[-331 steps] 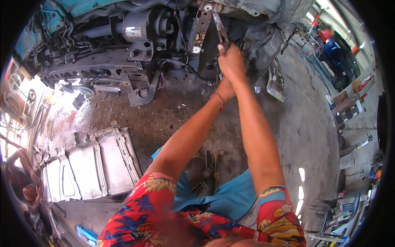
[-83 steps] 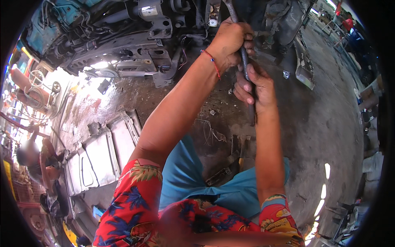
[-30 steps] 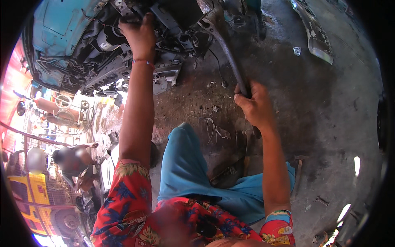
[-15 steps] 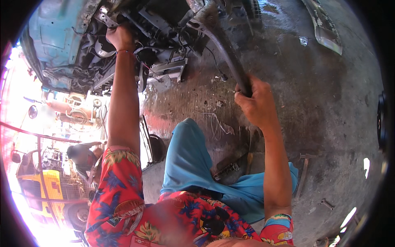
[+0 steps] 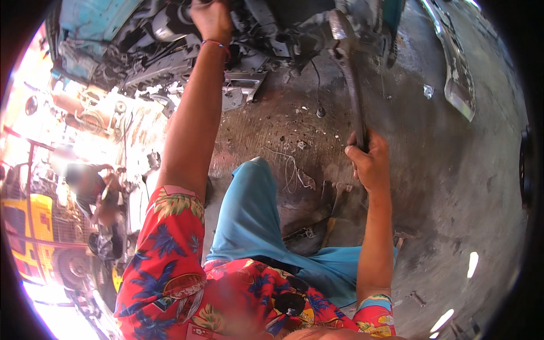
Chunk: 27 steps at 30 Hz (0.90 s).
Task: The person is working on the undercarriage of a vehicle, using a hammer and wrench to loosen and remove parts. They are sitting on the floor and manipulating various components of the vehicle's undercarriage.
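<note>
My right hand (image 5: 371, 160) is wrapped around the lower end of a long, dark, hammer-like metal tool (image 5: 354, 90). Its worn, shiny head points up and away, near the vehicle's front end. Ahead, my left hand (image 5: 213, 21) reaches in among the dark parts of the opened vehicle front (image 5: 258, 28), closed near the top edge of the view. What its fingers grip is hidden. Light blue body panel (image 5: 93, 20) lies to the left of that hand. A loose cable (image 5: 319, 93) hangs from the vehicle to the floor between my two arms.
A hammer (image 5: 335, 204) and a thin white wire loop (image 5: 291, 170) lie on the stained concrete by my knees. A long trim piece (image 5: 450, 62) rests at far right. Another person (image 5: 93, 187) works at left, near a yellow vehicle (image 5: 34, 226).
The tool in my right hand has swung right and stands more upright. My left hand appears farther right and higher in view, still among the vehicle parts. The whole view has shifted.
</note>
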Tool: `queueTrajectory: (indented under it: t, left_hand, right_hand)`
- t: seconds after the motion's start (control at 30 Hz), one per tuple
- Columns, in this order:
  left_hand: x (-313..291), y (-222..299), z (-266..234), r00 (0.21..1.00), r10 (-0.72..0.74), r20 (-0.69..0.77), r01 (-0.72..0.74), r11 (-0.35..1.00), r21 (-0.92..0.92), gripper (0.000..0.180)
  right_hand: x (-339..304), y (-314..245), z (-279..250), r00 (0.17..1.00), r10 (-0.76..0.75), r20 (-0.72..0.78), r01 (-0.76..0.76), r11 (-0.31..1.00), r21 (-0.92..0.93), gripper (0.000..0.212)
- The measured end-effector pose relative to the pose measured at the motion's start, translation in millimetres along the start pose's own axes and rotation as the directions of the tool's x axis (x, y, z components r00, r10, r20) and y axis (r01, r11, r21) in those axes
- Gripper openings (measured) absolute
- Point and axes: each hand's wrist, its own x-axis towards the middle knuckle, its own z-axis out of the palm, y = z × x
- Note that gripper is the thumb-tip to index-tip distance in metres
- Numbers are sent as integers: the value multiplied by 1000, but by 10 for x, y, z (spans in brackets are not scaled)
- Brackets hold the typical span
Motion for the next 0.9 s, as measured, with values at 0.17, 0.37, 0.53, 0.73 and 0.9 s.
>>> queueTrajectory:
  t: [0.17, 0.37, 0.53, 0.73, 0.9]
  left_hand:
    - [-283, 398, -304, 904, -327, 275, 364, 927, -94, 79]
    - [-483, 410, -408, 923, -149, 354, 262, 918, -297, 72]
    - [-561, 259, -226, 996, 79, 28, -83, 955, 284, 63]
    - [-560, 265, -285, 980, -162, 113, 161, 987, 12, 93]
    - [-521, 254, -557, 952, -248, 181, 287, 928, -236, 97]
  right_hand:
    - [-65, -95, 253, 998, 55, -21, -55, 998, 12, 12]
    - [-143, -298, 542, 995, 51, -86, -60, 993, -104, 17]
    - [-551, -736, 867, 982, 8, -186, -35, 989, -143, 26]
    - [-1427, -1081, 1378, 937, -247, -247, 259, 966, 13, 31]
    - [-1822, -1184, 1788, 887, -159, -434, 188, 982, 26, 24]
